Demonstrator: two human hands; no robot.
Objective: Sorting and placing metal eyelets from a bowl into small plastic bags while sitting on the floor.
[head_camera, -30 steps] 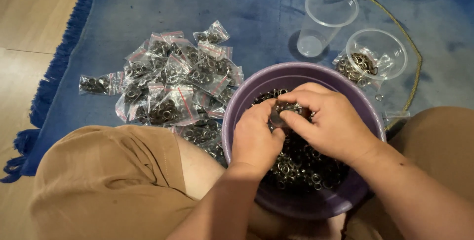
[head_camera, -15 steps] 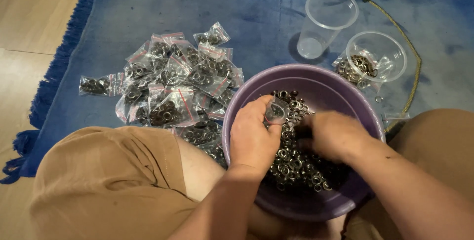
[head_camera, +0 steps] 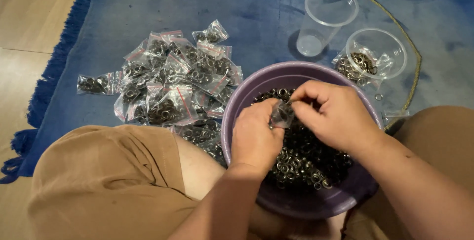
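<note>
Fingers of both hands pinch a small clear bag (head_camera: 282,114) between them: the left hand (head_camera: 256,136) grips its lower left side, the right hand (head_camera: 331,114) closes on its upper right edge. The bag hangs just above the dark metal rings (head_camera: 301,156) filling the purple bowl (head_camera: 340,200), directly under both hands. Filled bags (head_camera: 168,87) lie piled on the blue rug (head_camera: 148,3), left of the bowl.

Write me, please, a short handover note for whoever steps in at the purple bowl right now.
Left hand and right hand together hold a small clear bag over the purple bowl, which is full of loose metal rings.
Done: a pile of filled bags lies on the blue rug to the left.
Left: many rings are still in the bowl.
Two clear cups stand behind it.
</note>
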